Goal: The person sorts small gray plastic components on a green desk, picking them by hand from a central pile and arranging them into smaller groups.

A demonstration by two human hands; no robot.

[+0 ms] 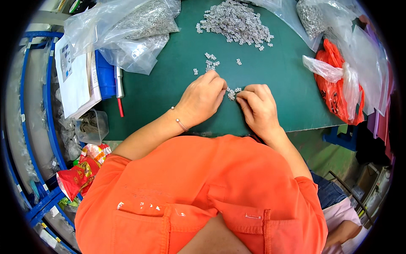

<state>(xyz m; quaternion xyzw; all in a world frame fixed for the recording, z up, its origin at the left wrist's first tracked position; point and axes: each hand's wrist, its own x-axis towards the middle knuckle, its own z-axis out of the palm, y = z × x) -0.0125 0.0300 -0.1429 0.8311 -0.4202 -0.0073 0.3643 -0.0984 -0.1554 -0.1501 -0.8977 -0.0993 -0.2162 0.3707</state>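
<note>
A small cluster of silvery metal pieces (231, 95), each with little looped openings, lies on the green table between my hands. My left hand (202, 100) is closed, thumb and forefinger pressed together at the cluster's left edge. From the other side my right hand (260, 109) pinches at the cluster's right edge, its fingers curled. What either set of fingertips grips is too small and covered to tell. Just beyond my left hand sit several loose metal pieces (210, 64), and a single piece (239, 62) lies apart to their right. Farther back rises a large heap of the same pieces (237, 23).
Clear plastic bags of metal parts (146, 25) lie at the back left, with another bag (311, 19) back right. A red plastic bag (332, 80) hangs at the right edge. Papers (74, 80), a blue bin (105, 76) and a red-tipped pen (120, 106) are left. Another person's arm (344, 230) shows lower right.
</note>
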